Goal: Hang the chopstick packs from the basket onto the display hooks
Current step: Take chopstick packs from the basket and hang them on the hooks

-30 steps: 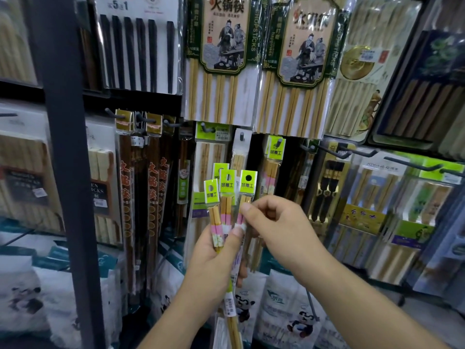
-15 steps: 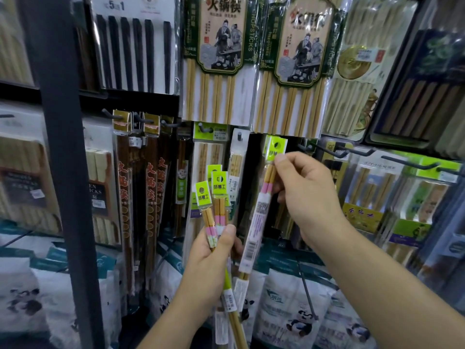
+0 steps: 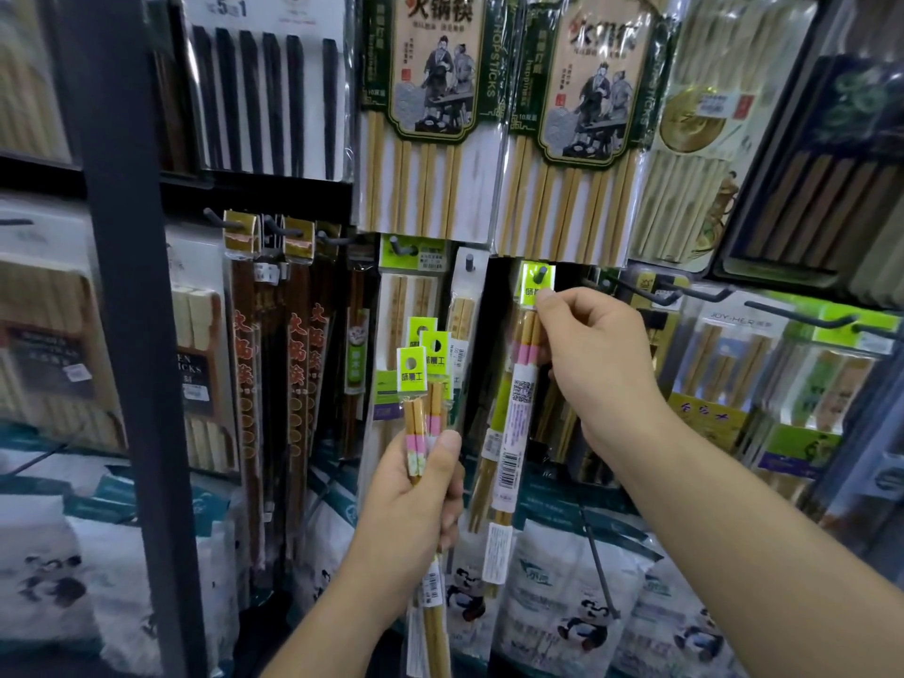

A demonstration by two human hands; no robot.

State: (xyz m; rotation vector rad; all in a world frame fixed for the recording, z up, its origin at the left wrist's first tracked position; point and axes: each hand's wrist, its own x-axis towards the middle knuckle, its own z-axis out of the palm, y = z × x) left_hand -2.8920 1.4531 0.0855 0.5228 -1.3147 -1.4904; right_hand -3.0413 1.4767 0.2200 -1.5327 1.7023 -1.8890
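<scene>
The slim clear pack of pink-banded bamboo chopsticks (image 3: 519,398) has its lime-green header's hole over the short dark display hook (image 3: 542,274). The right hand (image 3: 594,369) pinches that header just below the hook, likely seating it. Lower left of the hook, the left hand (image 3: 411,496) grips three matching packs (image 3: 424,369), held ready.

The left grip (image 3: 416,489) and right grip (image 3: 597,364) are bare, with short-trimmed nails. Both forearms (image 3: 734,521) show uncovered along their full visible length, right of the dark rack post (image 3: 132,335).
</scene>
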